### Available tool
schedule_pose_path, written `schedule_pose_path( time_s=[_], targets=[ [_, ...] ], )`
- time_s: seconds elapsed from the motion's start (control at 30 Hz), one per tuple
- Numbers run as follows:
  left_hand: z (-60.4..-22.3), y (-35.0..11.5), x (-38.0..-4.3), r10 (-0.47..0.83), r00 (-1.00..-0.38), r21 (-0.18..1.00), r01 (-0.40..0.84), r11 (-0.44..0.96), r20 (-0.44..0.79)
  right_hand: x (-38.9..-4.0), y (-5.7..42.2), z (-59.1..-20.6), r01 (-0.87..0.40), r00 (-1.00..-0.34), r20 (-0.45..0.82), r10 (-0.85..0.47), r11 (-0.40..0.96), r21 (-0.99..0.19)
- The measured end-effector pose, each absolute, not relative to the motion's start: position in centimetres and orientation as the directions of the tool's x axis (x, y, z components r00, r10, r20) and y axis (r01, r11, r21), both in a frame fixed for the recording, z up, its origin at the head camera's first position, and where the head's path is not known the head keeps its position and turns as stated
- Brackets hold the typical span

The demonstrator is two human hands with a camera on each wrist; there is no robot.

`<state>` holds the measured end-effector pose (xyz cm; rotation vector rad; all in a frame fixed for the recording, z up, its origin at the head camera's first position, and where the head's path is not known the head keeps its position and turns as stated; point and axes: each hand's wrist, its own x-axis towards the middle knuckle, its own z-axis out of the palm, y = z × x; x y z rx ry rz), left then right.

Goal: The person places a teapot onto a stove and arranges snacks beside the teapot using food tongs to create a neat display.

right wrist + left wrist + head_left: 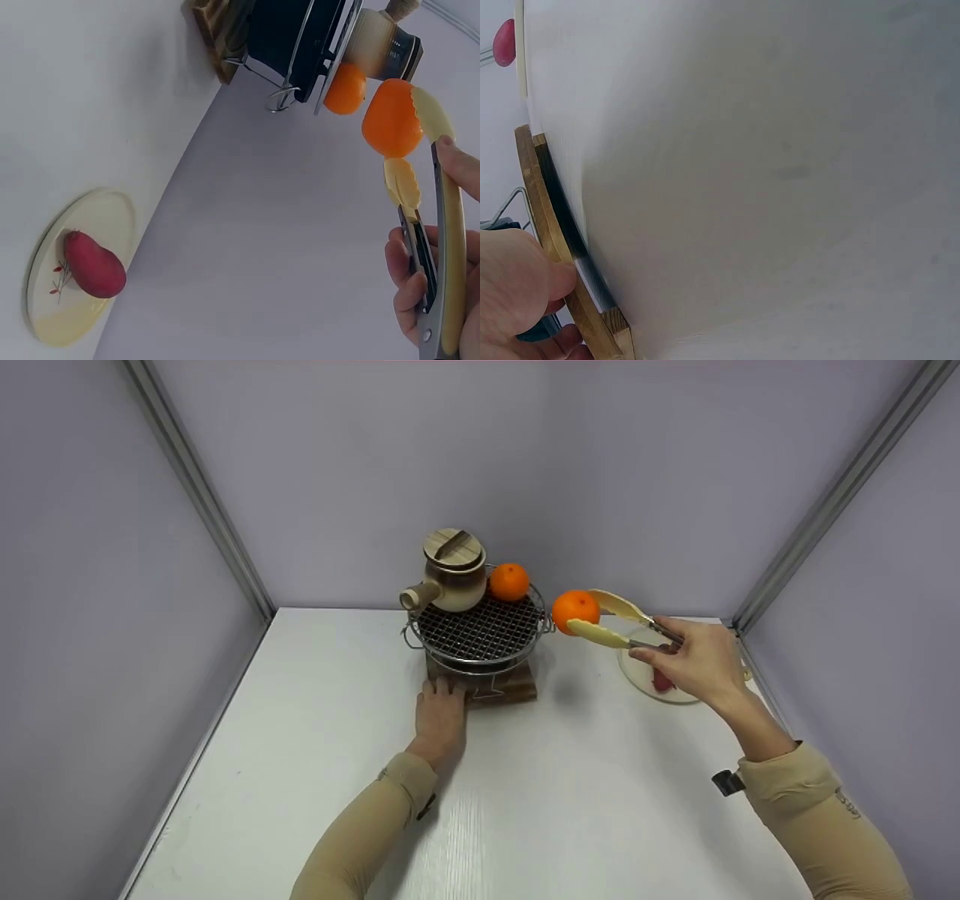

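Observation:
My right hand (701, 660) grips a pair of tongs (448, 262) with metal arms and pale yellow scalloped tips. An orange (575, 611) is pinched between those tips, in the air just right of the grill's rim. My left hand (440, 712) holds the front left of the wooden base (517, 690), its thumb (562, 279) against the board's edge in the left wrist view. Above that base stands a round grill with a dark wire mesh (480, 634). A lidded side-handled teapot (459, 585) and a second orange (509, 582) sit on the mesh.
A pale plate (52, 326) lies on the white table (330, 675) at right, bearing a red sweet potato (94, 266). In the head view my right hand and the tongs partly cover it. Grey wall panels (337, 472) enclose the table's back and sides.

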<state>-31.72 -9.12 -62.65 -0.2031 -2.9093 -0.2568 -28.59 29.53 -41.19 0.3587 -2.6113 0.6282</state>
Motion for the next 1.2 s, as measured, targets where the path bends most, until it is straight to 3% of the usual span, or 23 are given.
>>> schedule_pose_path(
  time_s=[0.3,0.8,1.2],
  targets=[
    [-62.7,-9.0,-31.9,0.118,-0.971,0.131,0.147,0.98,0.208,-29.3,27.5,-40.6,-0.355,-0.906,0.376,-0.193,0.83,-0.43],
    [-62.4,-9.1,-31.8,0.129,-0.976,0.135,0.154,0.979,0.174,-30.4,23.5,-40.7,-0.406,-0.897,0.358,-0.258,0.8,-0.442],
    [-62.5,-8.9,-31.6,0.118,-0.965,0.127,0.15,0.98,0.233,-31.5,20.8,-40.9,-0.381,-0.917,0.294,-0.268,0.804,-0.456]
  ],
)
